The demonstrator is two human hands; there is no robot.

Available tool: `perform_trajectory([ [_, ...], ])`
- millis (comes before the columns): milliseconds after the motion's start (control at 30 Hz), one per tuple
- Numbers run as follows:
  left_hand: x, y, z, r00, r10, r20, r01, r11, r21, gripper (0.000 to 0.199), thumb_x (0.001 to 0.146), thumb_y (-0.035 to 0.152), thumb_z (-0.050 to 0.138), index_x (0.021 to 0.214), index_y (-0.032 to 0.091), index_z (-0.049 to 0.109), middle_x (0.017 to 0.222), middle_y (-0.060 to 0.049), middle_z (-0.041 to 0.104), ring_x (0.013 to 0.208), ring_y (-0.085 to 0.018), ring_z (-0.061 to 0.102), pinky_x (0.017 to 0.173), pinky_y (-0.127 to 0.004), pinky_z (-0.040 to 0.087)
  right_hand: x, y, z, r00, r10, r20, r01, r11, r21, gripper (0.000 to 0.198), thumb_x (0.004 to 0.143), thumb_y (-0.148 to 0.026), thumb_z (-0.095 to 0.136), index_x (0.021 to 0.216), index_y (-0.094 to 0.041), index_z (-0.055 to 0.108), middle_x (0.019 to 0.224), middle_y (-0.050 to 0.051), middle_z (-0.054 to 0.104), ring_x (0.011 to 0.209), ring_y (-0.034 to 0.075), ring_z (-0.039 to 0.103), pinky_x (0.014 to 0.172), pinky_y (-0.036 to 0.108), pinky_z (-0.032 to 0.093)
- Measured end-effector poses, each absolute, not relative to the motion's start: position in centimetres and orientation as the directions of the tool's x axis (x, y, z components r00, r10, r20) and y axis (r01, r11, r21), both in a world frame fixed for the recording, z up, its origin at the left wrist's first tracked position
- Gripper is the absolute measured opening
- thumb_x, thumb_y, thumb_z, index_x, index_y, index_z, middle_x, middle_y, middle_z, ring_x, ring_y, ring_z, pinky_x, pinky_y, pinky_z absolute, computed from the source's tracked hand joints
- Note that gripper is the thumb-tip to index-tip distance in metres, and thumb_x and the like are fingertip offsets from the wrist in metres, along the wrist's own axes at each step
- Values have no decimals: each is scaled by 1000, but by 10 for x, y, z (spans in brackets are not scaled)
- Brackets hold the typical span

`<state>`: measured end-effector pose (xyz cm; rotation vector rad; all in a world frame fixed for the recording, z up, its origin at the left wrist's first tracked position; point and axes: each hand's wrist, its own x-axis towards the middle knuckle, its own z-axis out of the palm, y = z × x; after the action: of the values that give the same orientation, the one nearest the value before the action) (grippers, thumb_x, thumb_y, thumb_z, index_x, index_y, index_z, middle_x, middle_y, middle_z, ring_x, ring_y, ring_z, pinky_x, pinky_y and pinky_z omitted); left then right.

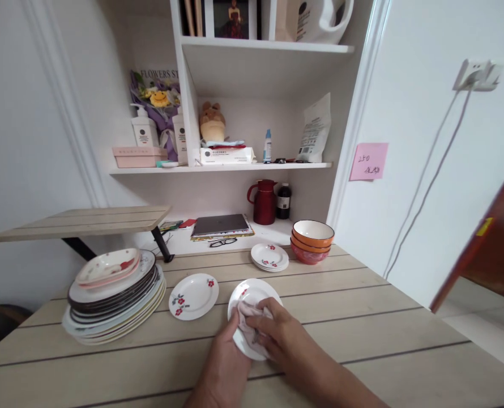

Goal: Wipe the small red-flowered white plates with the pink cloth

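A small white plate (252,287) with red flowers is tilted up in front of me. My left hand (226,354) grips its left lower edge, with part of the fingers hidden behind it. A pale pinkish cloth (248,326) is bunched against the plate's face, and my right hand (277,328) is closed on it. To the left lies another flowered plate (193,296), flat on the wooden table. Beyond my hands sits a short stack of small flowered plates (269,258).
A tall stack of plates (116,300) with pinkish dishes on top stands left, beside a raised wooden shelf (86,221). Stacked orange and red bowls (312,241) stand at the back right. Behind are a laptop (220,225), glasses (223,242) and a red jug (264,202).
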<state>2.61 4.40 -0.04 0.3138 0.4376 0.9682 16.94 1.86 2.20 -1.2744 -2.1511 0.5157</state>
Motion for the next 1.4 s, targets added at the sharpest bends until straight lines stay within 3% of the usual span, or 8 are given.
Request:
perform_trajectory([
  [133, 28, 42, 1, 501, 841, -204, -708, 534, 463, 36, 87, 34, 64, 116, 12, 68, 104, -11, 74, 89, -20, 68, 89, -33, 48, 167, 27, 18, -263, 893, 365, 739, 429, -520, 45, 89, -13, 47, 128, -29, 62, 122, 10, 54, 101, 20, 61, 88, 30, 49],
  [267, 30, 40, 0, 462, 862, -209, -734, 504, 456, 39, 89, 28, 61, 125, 15, 63, 110, -11, 74, 101, -22, 67, 97, -36, 45, 175, 35, 17, -120, 924, 363, 866, 276, -417, 40, 94, -23, 45, 132, -29, 58, 117, 11, 55, 94, 22, 63, 81, 32, 51],
  [433, 26, 44, -1, 461, 882, -96, -800, 460, 385, 39, 93, 31, 53, 128, 16, 63, 118, -13, 71, 112, -26, 63, 103, -41, 42, 182, 37, 14, -118, 941, 317, 917, 226, -329, 37, 92, -28, 49, 127, -28, 60, 116, 10, 58, 87, 22, 65, 73, 31, 51],
  [700, 25, 42, 0, 498, 843, -205, -721, 533, 443, 37, 88, 33, 61, 119, 13, 66, 111, -13, 73, 105, -25, 66, 97, -38, 46, 167, 26, 13, -241, 904, 354, 820, 384, -423, 36, 89, -22, 53, 122, -33, 63, 115, 6, 59, 96, 19, 64, 81, 28, 49],
  [900, 35, 29, -6, 541, 819, -188, -684, 559, 469, 41, 87, 27, 63, 127, 16, 62, 118, -12, 71, 113, -25, 63, 101, -38, 44, 179, 34, 18, -57, 898, 436, 914, 223, -340, 41, 95, -30, 46, 135, -35, 53, 117, 7, 57, 89, 21, 65, 70, 29, 49],
  [1033, 33, 34, -3, 557, 821, -124, -726, 555, 406, 50, 89, 34, 59, 136, 19, 55, 123, -12, 69, 117, -27, 61, 106, -42, 41, 184, 36, 19, -47, 924, 379, 938, 171, -301, 35, 94, -30, 47, 127, -32, 59, 112, 8, 59, 87, 20, 65, 66, 27, 47],
  [1267, 26, 38, -1, 480, 859, -181, -752, 508, 419, 38, 91, 35, 58, 118, 11, 67, 116, -14, 71, 110, -25, 64, 99, -37, 47, 162, 17, 20, -253, 923, 290, 851, 354, -388, 30, 89, -25, 54, 117, -29, 64, 111, 7, 60, 91, 19, 64, 78, 28, 49],
  [1400, 33, 33, -3, 517, 832, -201, -718, 550, 426, 37, 90, 34, 59, 121, 15, 66, 115, -12, 72, 108, -23, 65, 98, -35, 47, 160, 20, 21, -208, 911, 356, 834, 355, -423, 35, 92, -25, 50, 125, -32, 60, 115, 6, 59, 95, 19, 63, 80, 28, 48],
])
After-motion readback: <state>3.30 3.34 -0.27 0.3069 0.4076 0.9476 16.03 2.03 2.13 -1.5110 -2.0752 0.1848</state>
